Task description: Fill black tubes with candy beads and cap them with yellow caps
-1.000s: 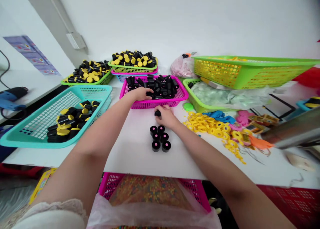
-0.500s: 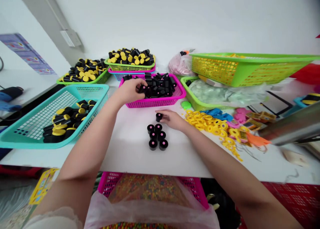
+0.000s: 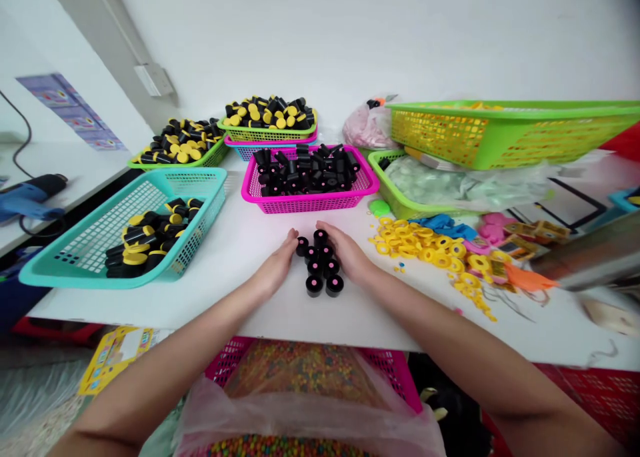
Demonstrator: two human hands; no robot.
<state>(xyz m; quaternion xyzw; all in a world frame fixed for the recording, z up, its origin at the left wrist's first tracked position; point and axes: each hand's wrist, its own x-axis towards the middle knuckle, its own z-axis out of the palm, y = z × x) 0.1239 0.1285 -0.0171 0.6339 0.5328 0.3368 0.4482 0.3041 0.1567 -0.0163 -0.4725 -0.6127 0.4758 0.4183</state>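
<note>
Several small black caps with pink centres [image 3: 320,267] stand upright in a tight cluster on the white table [image 3: 280,310]. My left hand [image 3: 277,262] lies against the cluster's left side, its fingertips at the back-left cap. My right hand [image 3: 349,252] lies against the right side, fingers touching the back cap. Both hands are flat with fingers stretched out, holding nothing. Behind the cluster stands a pink basket [image 3: 310,202] full of loose black caps.
A teal basket [image 3: 65,260] with black-and-yellow pieces stands at the left. Two more baskets of such pieces [image 3: 175,152] [image 3: 270,120] sit at the back. Yellow rings [image 3: 425,247] lie right of the hands, beside green baskets [image 3: 500,134]. A pink basket of coloured beads [image 3: 300,377] sits below the table edge.
My left hand left the pink basket and came down to the cluster's left side. The loose cap by my right hand has joined the cluster, which both hands now flank.
</note>
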